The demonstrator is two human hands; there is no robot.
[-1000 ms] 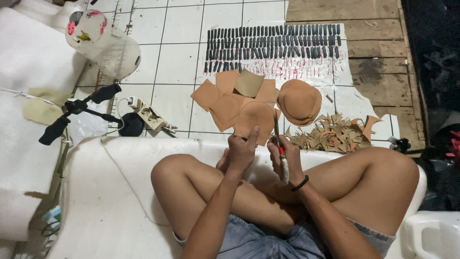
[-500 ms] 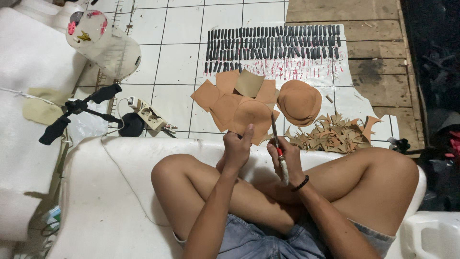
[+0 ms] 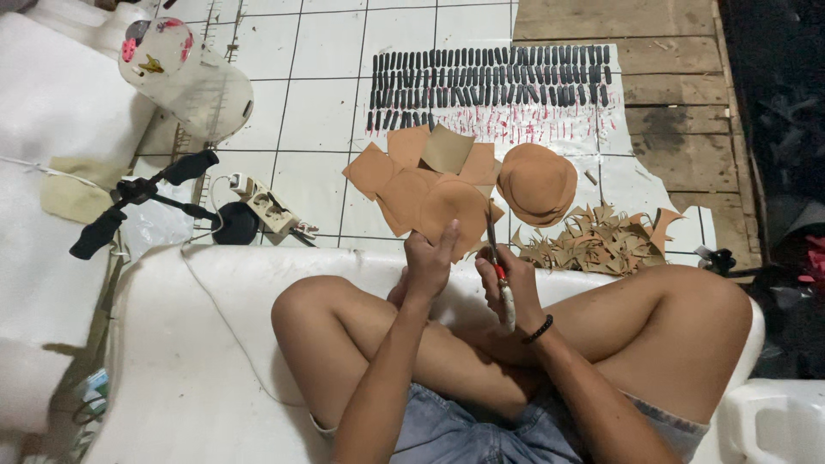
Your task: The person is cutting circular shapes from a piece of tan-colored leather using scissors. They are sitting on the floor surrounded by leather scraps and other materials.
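Left hand (image 3: 427,268) grips a tan round piece (image 3: 451,215); right hand (image 3: 501,279) is closed on scissors (image 3: 493,249), blades at its edge. Beyond the hands – a stack of finished rounds (image 3: 539,180), uncut squares (image 3: 404,167) (several left), offcuts (image 3: 597,241) – work seems partway.

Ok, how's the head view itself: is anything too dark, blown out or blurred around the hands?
Head view: left hand, right hand, scissors and tan piece evenly lit and sharp; white padding at left bright but readable; the far right edge falls into near-black shadow.
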